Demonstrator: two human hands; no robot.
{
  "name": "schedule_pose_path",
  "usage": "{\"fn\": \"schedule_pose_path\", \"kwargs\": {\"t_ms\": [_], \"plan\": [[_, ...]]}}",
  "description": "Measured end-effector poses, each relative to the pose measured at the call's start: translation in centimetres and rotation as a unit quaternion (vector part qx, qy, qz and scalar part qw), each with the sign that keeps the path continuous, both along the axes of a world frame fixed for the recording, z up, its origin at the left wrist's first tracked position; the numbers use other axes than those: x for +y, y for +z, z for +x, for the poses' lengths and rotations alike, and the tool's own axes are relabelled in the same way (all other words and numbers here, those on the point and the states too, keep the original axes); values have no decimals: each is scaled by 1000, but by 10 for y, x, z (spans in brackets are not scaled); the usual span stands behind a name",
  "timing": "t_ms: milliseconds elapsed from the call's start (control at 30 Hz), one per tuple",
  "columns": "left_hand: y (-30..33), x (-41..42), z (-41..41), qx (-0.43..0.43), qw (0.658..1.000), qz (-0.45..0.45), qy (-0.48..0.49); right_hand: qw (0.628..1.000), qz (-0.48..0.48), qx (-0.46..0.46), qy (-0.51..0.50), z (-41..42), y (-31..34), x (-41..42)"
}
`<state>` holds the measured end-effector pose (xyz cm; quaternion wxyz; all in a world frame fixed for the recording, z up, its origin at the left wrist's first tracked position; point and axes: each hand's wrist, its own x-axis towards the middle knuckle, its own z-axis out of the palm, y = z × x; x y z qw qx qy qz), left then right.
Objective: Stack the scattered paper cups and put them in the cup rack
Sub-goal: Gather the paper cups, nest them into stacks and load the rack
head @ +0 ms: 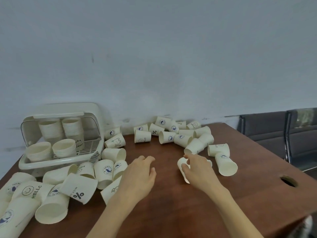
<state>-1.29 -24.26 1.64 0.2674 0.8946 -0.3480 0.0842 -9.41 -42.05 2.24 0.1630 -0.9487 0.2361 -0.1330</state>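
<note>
The paper cups were cream white, most with a small print on the wall: a blue whale badge, a green smiley with "HELLO", a bear, or a black percent sign. They lay scattered on their sides over the brown wooden table [223, 194]. One group [181, 136] made a curved band along the far edge, near the grey wall [154, 57]. A second group [56, 188] was heaped at the left side, just in front of the cup rack [68, 157], and some of these touched or overlapped each other. The cup rack was a white plastic box with a clear lid lifted up, and it stood at the far left corner of the table; four stacks of cups [58, 140] were already inside, two at the back and two lower ones at the front. The right hand [197, 167] held one cup [182, 166] that lay on its side, with the fingers curled around its rim and wall. The left hand [140, 174] was over the table with relaxed, slightly bent fingers and held nothing; its wrist partly covered a bear cup [111, 190]. Between the two groups, around and in front of the hands, the table surface was bare wood. At the right there was a dark oval hole [289, 181] in the table top, and beyond the right edge stood dark chairs [274, 134].
</note>
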Motion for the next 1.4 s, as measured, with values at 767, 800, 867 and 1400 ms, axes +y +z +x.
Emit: {"fn": "schedule_pose_path", "kwargs": {"t_ms": [767,800,867,1400], "plan": [[-32,-69,1,36,997,32,-59,990,17,62,-126,103,-38,-158],[-33,-70,3,37,997,33,-58,990,15,68,-123,111,-40,-162],[-34,-71,8,35,997,33,-58,989,9,81,-121,123,-42,-168],[-39,-70,21,47,997,37,-50,990,31,92,-101,145,-33,-181]]}}
